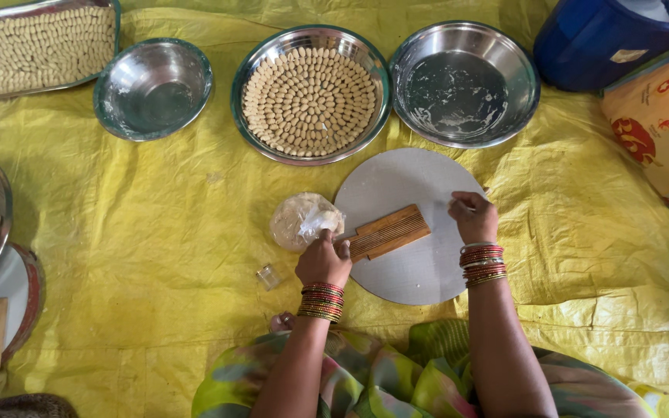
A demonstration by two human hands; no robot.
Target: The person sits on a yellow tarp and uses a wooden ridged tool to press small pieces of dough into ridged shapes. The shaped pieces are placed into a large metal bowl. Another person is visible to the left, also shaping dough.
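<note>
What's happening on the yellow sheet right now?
A person sits at a round grey board. The left hand grips the end of a ridged wooden paddle lying on it, beside a bagged lump of dough. The right hand pinches something small at the board's edge. Ahead, a steel plate holds small shaped dough pieces in rings; the steel bowl beside it holds none.

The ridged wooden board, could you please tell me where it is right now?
In the head view, the ridged wooden board lies on the round grey slab near the centre, its near end at the left hand, with the wrapped dough just left.
</note>
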